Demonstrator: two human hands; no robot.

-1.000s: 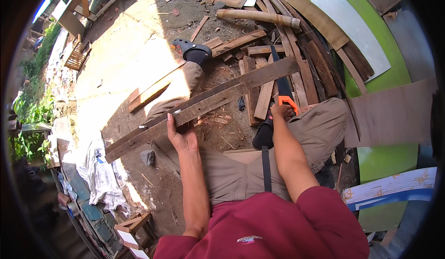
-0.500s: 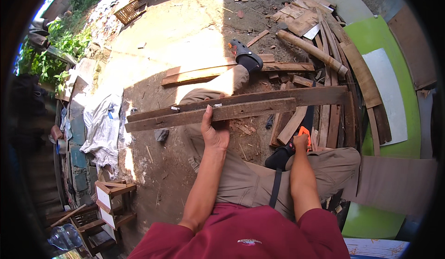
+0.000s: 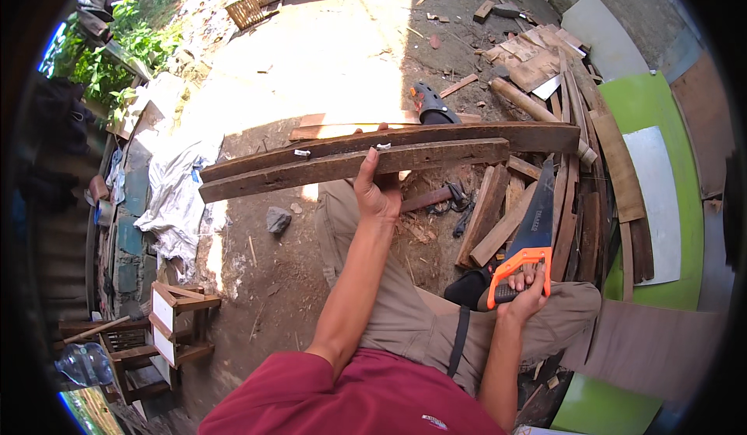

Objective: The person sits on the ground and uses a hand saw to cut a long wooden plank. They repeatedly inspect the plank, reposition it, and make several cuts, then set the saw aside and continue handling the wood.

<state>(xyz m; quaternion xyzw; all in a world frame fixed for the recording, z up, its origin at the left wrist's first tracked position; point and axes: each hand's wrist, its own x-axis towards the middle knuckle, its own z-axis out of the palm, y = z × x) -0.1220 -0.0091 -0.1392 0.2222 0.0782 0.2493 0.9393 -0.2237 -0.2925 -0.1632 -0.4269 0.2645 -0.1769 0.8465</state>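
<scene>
My left hand (image 3: 379,190) grips two dark wooden planks side by side, thumb on the near face and fingertips showing over the far edge. The shorter plank (image 3: 288,177) is nearer me; the longer plank (image 3: 482,133) lies behind it and reaches farther right. Small white pieces (image 3: 302,153) sit between them. On the right, my right hand (image 3: 526,291) is closed round the orange-and-black handle of a handsaw (image 3: 537,217). Its dark blade points up and away, the tip close below the longer plank's right part. Whether the blade touches wood I cannot tell.
Offcuts (image 3: 498,221) and a hammer (image 3: 436,198) lie on the ground beyond my legs. A stack of boards and green panels (image 3: 646,108) lines the right side. At left are a grey stone (image 3: 278,219), white cloth (image 3: 175,201) and a small wooden frame (image 3: 183,318).
My right hand has lifted the handsaw from low beside my foot, so its blade now shows fully upright. The planks have risen slightly in my left hand, uncovering the hammer.
</scene>
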